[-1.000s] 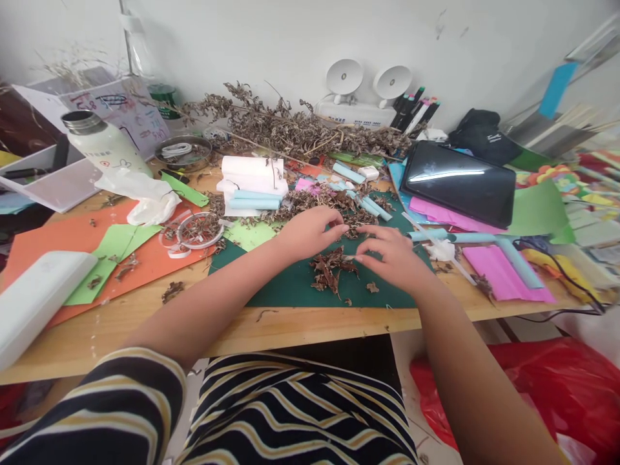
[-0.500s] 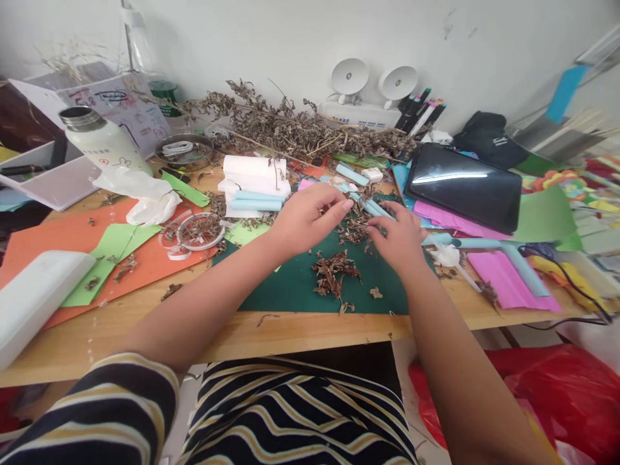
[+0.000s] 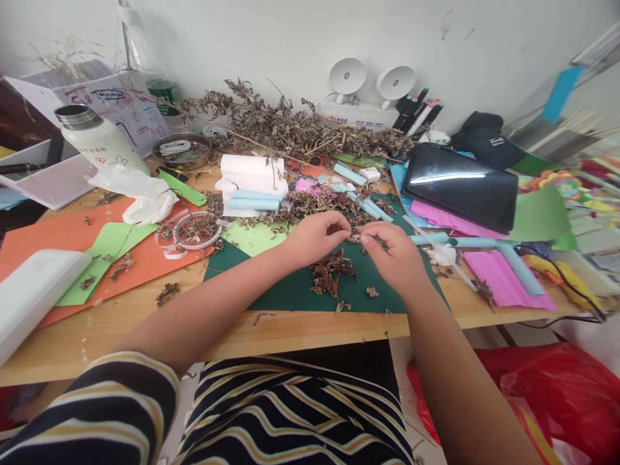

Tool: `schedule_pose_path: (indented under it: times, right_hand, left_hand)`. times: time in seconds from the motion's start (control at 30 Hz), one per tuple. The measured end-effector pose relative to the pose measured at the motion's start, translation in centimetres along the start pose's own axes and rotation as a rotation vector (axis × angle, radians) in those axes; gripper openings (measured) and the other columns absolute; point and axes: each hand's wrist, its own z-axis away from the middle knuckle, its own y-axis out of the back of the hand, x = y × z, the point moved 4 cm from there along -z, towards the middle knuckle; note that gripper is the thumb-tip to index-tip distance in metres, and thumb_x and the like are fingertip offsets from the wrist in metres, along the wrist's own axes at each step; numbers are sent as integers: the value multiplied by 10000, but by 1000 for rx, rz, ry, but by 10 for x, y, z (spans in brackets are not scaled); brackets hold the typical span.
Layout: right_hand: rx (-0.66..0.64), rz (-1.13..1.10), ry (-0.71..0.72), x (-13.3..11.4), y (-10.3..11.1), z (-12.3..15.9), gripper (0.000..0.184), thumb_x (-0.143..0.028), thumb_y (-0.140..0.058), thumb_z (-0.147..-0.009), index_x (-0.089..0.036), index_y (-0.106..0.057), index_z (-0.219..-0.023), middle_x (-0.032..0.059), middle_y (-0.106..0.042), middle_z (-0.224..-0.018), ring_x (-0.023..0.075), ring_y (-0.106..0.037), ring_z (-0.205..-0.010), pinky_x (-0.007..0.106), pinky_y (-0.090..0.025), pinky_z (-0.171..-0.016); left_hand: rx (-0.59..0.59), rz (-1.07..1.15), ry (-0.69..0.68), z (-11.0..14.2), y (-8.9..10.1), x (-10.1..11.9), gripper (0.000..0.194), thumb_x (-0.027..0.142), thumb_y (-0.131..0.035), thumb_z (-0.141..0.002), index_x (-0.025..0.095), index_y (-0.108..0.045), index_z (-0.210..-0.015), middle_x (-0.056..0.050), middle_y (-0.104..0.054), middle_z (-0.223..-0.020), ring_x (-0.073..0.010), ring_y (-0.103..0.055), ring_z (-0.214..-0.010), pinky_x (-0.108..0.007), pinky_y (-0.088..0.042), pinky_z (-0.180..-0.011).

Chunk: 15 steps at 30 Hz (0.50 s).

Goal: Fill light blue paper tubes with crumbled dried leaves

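Note:
My left hand (image 3: pixel 316 239) and my right hand (image 3: pixel 396 257) meet fingertip to fingertip above the dark green mat (image 3: pixel 285 290). Both are closed in a pinch on a small dried leaf (image 3: pixel 355 236), partly covered by the fingers. Just below them on the mat lies a heap of brown dried leaves (image 3: pixel 333 274). Behind the hands spreads a looser pile of grey-brown leaf bits (image 3: pixel 317 205). Pale blue paper rolls (image 3: pixel 374 208) rest near that pile.
Dried branches (image 3: pixel 290 126) stretch along the wall. A black tablet (image 3: pixel 460 187) leans at the right, above pink paper (image 3: pixel 504 279). To the left are an uncapped bottle (image 3: pixel 104 139), a ring with leaf bits (image 3: pixel 175 232), orange paper (image 3: pixel 29 258) and a white case (image 3: pixel 43 294).
Both hands have moved down toward me, and their fingertips have come together. My right hand has left the leaf pile near the blue rolls.

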Motion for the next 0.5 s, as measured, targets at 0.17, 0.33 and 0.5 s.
schedule_pose_path:
  times: [0.17,0.33,0.5]
  right_hand:
    - [5,-161,-130,9,2,10,190,-327,-395,-770,-205,-522,-698,4,-584,-713,141,-523,-678,275,-407,-636]
    - [-185,-127,-34,4,-10,20,157,-288,-468,-721,-222,-589,-796,7,-590,-743,137,-519,-658,262,-410,-598]
    - [-95,-13,-206,39,-4,17,282,-262,-380,-751,-232,-599,-926,15,-627,-850,150,-550,-762,282,-416,-671]
  left_hand:
    - [24,219,85,-4,4,-10,121,253,-492,-703,147,-529,-747,0,-549,-671,-87,-491,-599,-215,-403,-561]
    - [-204,61,-13,0,2,-4,138,166,-478,-657,165,-544,-779,2,-571,-764,-87,-501,-623,-213,-404,-592]
    - [-485,-91,-61,5,2,3,173,298,-478,-696,158,-570,-653,-18,-578,-770,-119,-521,-665,-220,-388,-607]
